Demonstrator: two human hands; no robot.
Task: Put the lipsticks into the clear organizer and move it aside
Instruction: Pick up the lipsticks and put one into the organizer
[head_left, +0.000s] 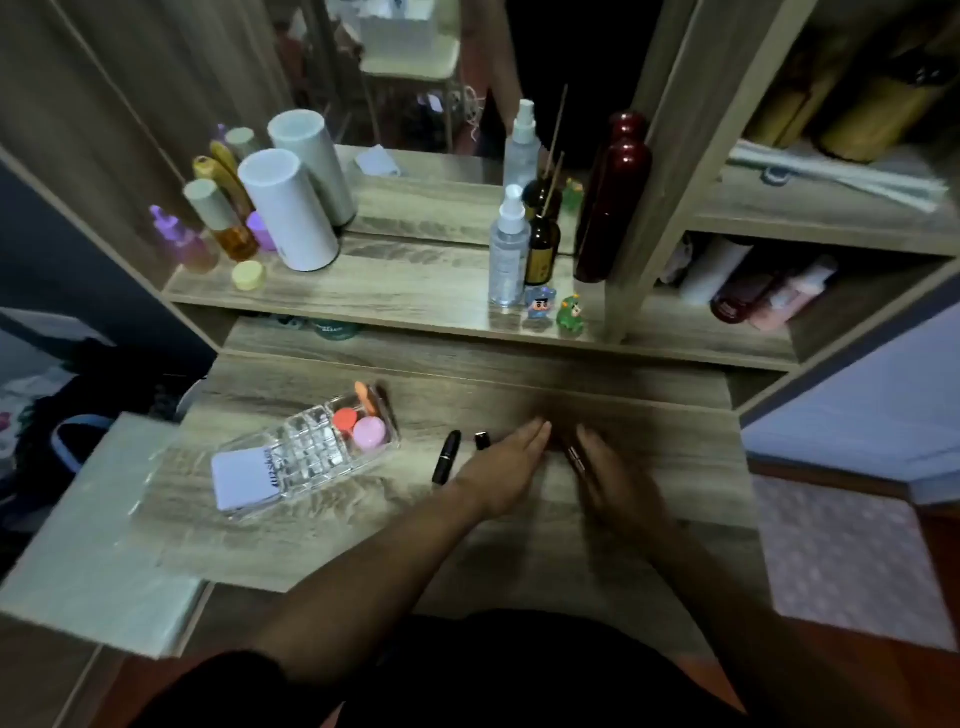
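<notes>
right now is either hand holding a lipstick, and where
Left hand holds nothing, lying flat. Right hand is blurred; a dark lipstick sits at its fingers, but a grip cannot be told.

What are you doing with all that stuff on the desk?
A person is tidying lipsticks at a wooden dressing table. Both hands are low over the tabletop: the left hand is open and flat, and the right hand, blurred, seems to be at a slim lipstick. Two black lipsticks lie loose beside the left hand. The clear organizer sits to the left with a white card and pink and orange pots inside, but no lipsticks yet.
</notes>
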